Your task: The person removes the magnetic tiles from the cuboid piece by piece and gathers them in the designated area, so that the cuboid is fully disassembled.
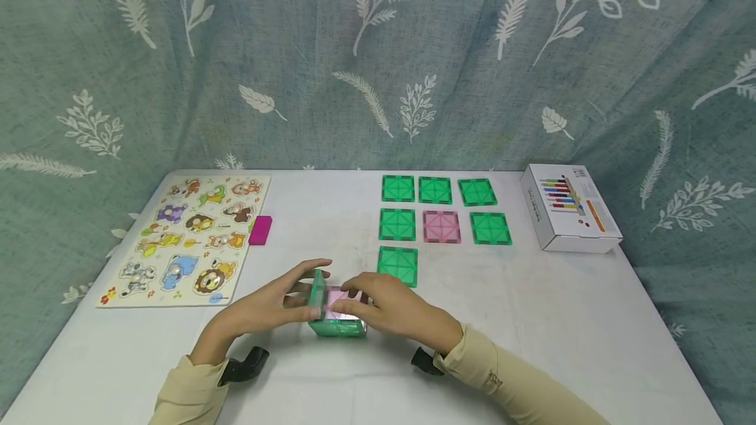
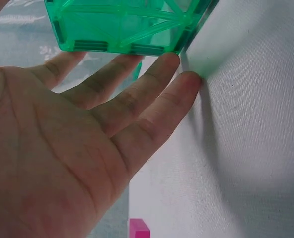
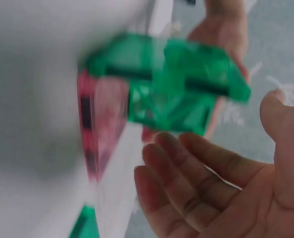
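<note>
In front of me sits a partly built box of magnetic tiles, with a pink tile (image 1: 335,295) on its inside and a green tile (image 1: 338,328) along the near side. Another green tile (image 1: 317,290) stands upright at its left. My left hand (image 1: 274,303) grips that upright tile, thumb at the near edge and fingers at the far side; the left wrist view has fingertips (image 2: 169,59) against the edge of a green tile (image 2: 122,25). Over the right part of the box is my right hand (image 1: 390,303), its fingers (image 3: 172,183) loosely bent around nothing in the right wrist view.
Several green tiles (image 1: 398,224) and a pink tile (image 1: 441,226) lie in rows beyond my right hand. An animal puzzle board (image 1: 177,215) is at the left, a magenta block (image 1: 260,230) beside it. A white box (image 1: 569,208) stands back right.
</note>
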`<state>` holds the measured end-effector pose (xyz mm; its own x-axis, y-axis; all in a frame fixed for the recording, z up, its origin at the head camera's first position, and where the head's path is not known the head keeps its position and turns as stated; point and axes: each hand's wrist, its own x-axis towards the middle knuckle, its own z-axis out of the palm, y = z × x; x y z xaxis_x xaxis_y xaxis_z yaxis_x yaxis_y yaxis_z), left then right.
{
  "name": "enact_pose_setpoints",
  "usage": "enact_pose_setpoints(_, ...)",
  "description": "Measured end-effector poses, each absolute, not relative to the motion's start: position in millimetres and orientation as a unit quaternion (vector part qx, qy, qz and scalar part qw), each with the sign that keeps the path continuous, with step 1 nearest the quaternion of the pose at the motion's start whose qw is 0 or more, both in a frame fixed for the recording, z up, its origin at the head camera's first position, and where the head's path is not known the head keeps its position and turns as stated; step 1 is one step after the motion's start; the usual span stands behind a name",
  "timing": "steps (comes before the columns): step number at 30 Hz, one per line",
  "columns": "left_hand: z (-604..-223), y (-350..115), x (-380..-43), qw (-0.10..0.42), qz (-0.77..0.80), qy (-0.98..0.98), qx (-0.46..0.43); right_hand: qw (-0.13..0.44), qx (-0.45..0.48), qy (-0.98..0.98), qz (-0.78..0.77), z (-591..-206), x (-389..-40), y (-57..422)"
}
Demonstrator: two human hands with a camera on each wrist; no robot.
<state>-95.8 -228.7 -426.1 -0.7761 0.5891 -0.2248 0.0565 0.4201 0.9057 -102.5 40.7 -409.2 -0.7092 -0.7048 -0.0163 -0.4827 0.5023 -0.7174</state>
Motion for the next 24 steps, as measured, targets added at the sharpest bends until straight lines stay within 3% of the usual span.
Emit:
enact_pose_setpoints(8, -425, -228, -98, 0.264, 0.481, 0.81, 0.208, 0.136, -0.436, 0.826, -0.329, -418, -91, 26)
enact_pose_setpoints(24, -423, -227, -96, 0.273, 0.482, 0.809, 0.198, 0.13, -0.446, 0.845, -0.265, -430, -86, 16)
